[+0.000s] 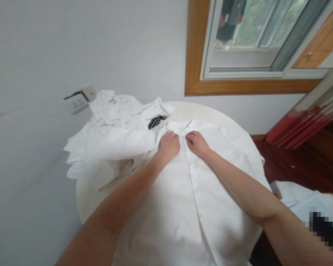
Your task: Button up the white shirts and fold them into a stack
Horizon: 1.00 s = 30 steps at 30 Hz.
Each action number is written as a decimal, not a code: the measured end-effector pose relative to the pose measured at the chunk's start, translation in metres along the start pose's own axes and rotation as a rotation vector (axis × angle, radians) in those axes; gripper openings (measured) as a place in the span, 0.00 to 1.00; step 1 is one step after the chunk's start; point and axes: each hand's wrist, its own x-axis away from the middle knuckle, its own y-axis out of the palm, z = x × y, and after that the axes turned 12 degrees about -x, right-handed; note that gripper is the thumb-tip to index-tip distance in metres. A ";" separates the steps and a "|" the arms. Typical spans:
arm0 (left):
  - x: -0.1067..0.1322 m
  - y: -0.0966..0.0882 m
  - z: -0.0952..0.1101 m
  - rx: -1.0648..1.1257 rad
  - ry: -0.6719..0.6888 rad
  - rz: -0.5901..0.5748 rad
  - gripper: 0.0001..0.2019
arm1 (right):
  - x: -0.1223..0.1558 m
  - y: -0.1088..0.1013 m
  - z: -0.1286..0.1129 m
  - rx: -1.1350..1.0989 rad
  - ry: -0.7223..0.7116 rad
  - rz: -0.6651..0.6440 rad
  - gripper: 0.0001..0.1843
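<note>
A white button-front shirt lies face up and spread out, its collar at the far end and its placket running down toward me. Just below the collar, my left hand has its fingers bent down on the cloth at the placket's left side. My right hand pinches the shirt's edge on the other side of the placket, close to the top. A narrow gap separates the two hands. The fingertips of my left hand are partly hidden in the fabric.
A heap of white garments covers the left of the round pale table, with a black-and-white striped cloth beside it. A socket with a plug is on the wall. More white cloth lies at the right, below a curtain.
</note>
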 end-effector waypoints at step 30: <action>-0.002 0.023 -0.010 0.192 0.107 0.116 0.24 | 0.007 -0.002 0.001 -0.037 -0.017 -0.018 0.21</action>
